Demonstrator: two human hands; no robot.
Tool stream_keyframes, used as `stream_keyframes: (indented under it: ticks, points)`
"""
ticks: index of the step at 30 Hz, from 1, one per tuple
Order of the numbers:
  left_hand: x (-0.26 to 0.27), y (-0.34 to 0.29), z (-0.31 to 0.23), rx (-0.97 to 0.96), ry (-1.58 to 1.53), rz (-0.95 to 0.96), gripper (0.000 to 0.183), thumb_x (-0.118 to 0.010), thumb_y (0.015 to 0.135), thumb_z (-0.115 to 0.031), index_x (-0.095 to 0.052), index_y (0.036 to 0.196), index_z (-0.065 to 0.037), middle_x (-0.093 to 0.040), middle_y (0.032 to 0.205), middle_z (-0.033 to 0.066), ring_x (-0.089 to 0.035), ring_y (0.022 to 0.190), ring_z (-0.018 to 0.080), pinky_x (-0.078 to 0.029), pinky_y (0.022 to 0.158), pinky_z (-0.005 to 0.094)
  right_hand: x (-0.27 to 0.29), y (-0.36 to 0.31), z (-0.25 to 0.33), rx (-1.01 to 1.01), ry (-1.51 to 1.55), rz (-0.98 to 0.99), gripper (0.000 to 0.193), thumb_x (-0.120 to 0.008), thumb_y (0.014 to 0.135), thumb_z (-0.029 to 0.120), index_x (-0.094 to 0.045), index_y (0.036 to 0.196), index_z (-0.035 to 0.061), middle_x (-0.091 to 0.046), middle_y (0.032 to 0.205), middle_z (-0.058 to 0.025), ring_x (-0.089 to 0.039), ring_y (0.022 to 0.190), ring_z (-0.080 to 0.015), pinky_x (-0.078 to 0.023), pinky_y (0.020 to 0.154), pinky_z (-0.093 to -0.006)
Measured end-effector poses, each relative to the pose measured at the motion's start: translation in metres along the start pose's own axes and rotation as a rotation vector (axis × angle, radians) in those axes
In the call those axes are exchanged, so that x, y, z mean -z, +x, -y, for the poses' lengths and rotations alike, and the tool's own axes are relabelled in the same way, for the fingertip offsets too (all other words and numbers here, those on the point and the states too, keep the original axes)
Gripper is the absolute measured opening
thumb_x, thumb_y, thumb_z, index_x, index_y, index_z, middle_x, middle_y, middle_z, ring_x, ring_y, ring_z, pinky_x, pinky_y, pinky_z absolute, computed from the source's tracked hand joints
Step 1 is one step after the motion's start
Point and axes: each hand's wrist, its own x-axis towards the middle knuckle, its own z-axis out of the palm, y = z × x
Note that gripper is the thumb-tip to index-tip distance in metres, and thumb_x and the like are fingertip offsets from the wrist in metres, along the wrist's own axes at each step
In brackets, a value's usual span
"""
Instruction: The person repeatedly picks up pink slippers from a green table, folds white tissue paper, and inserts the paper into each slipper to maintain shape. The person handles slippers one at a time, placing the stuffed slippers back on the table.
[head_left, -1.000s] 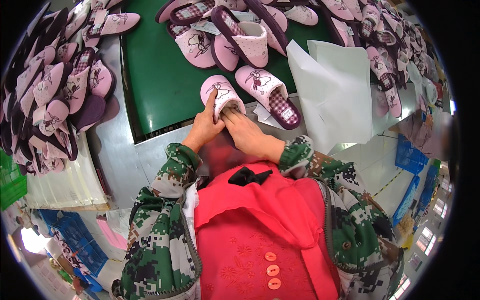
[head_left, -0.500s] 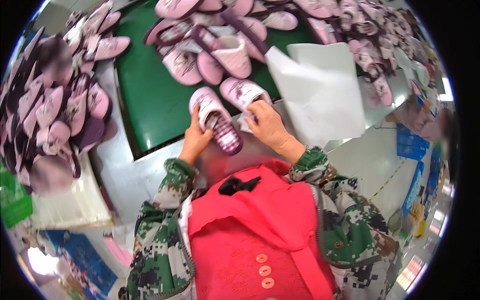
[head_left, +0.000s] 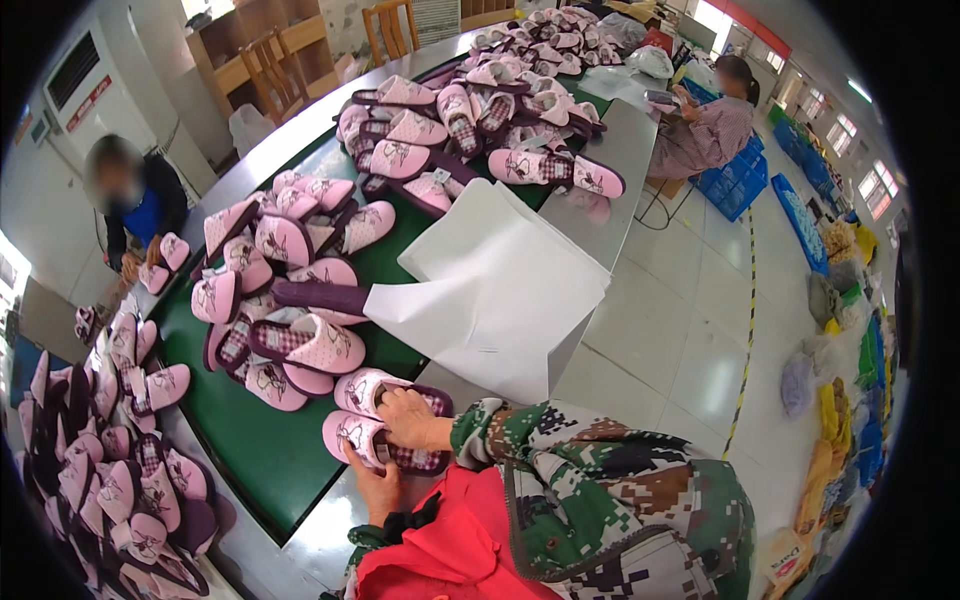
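We hold both bare hands close together beyond the black fabric bow (head_left: 412, 517) at our red front. Our left grip (head_left: 376, 488) sits just left of and beyond the bow, fingers and thumb set in a grasp and pointing away from it. Our right grip (head_left: 410, 420) lies farther beyond the bow, back of the hand uppermost, fingers bent, their tips hidden. Our right arm, in a green, brown and grey camouflage sleeve (head_left: 610, 475), comes in from the bow's right; our left cuff (head_left: 367, 537), patterned alike, shows at its near left.
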Motion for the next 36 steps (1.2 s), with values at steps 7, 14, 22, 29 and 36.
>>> stream_keyframes:
  ticks: [7, 14, 22, 29, 36]
  points:
    - [0.004, -0.019, -0.039, 0.029, -0.296, 0.031, 0.058, -0.058, 0.085, -0.011, -0.029, 0.135, -0.009, -0.053, 0.060, 0.0035, -0.050, 0.045, 0.0096, -0.039, 0.038, 0.0232, 0.045, 0.005, -0.019, 0.076, 0.121, 0.304, 0.017, -0.061, 0.066, 0.018, -0.067, 0.074, 0.0049, -0.065, 0.076, -0.0179, -0.064, 0.075, -0.0327, -0.050, 0.067, -0.0411]
    - [0.032, -0.018, -0.029, 0.049, -0.351, -0.296, 0.029, -0.044, 0.094, -0.025, -0.053, 0.114, -0.006, -0.044, 0.055, -0.0020, -0.041, 0.045, 0.0052, -0.035, 0.040, 0.0187, 0.184, -0.008, -0.095, 0.001, 0.236, 0.160, 0.014, -0.059, 0.071, 0.023, -0.061, 0.066, 0.0099, -0.062, 0.072, -0.0130, -0.060, 0.072, -0.0321, -0.048, 0.064, -0.0427]
    - [-0.007, 0.002, -0.019, 0.043, -0.327, -0.179, 0.025, -0.045, 0.094, -0.024, -0.057, 0.105, -0.005, -0.048, 0.056, 0.0009, -0.043, 0.044, 0.0069, -0.033, 0.037, 0.0196, 0.372, 0.051, -0.286, -0.240, 0.268, -1.059, 0.020, -0.060, 0.080, 0.020, -0.063, 0.088, 0.0021, -0.061, 0.065, -0.0081, -0.056, 0.055, -0.0164, -0.044, 0.053, -0.0310]
    - [-0.017, 0.008, -0.063, 0.028, -0.292, -0.172, 0.024, -0.051, 0.091, -0.020, -0.059, 0.102, -0.001, -0.047, 0.063, -0.0033, -0.036, 0.048, 0.0033, -0.030, 0.042, 0.0187, 0.296, 0.052, -0.275, -0.333, 0.788, -0.529, 0.024, -0.057, 0.083, 0.011, -0.059, 0.104, -0.0011, -0.064, 0.086, -0.0084, -0.064, 0.064, -0.0148, -0.052, 0.058, -0.0251]
    - [0.001, 0.011, -0.044, 0.054, -0.200, -0.199, 0.030, -0.058, 0.084, -0.016, -0.055, 0.111, -0.003, -0.061, 0.080, 0.0066, -0.056, 0.063, 0.0093, -0.045, 0.056, 0.0242, 0.155, 0.008, -0.198, -0.475, 0.757, 0.107, 0.019, -0.058, 0.081, 0.012, -0.062, 0.096, 0.0012, -0.063, 0.079, -0.0070, -0.063, 0.063, -0.0148, -0.049, 0.055, -0.0262]
